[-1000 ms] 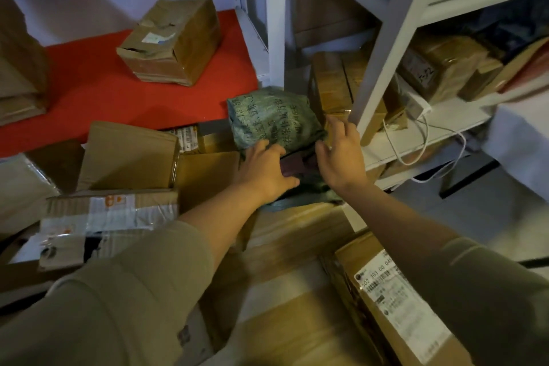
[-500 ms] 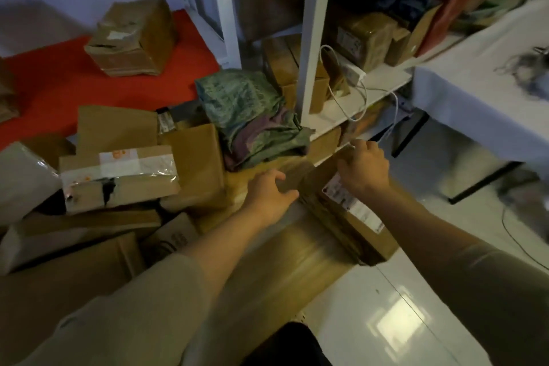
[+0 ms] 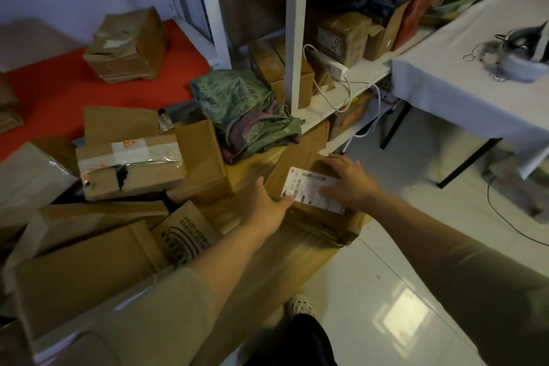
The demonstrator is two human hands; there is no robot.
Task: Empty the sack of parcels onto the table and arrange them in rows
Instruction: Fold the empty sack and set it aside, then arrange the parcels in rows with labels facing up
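A crumpled green sack (image 3: 246, 116) lies slack on the heap of cardboard parcels, against the white shelf post. In front of it sits a brown box with a white shipping label (image 3: 315, 205). My left hand (image 3: 267, 205) holds the box's left edge, thumb on top by the label. My right hand (image 3: 347, 181) lies on top of the box with spread fingers over the label's right part. Several more parcels (image 3: 130, 169) lie piled to the left. The white-clothed table (image 3: 463, 74) stands at the right.
A red surface (image 3: 59, 92) at the back left carries a dented box (image 3: 127, 44). The white shelf unit (image 3: 294, 38) holds boxes, a power strip and white cables. A dark cable runs over the glossy floor (image 3: 416, 261) at the right. My shoe shows below.
Both hands left the green sack and came down to the labelled box in front. The view swung right, bringing the white table into sight.
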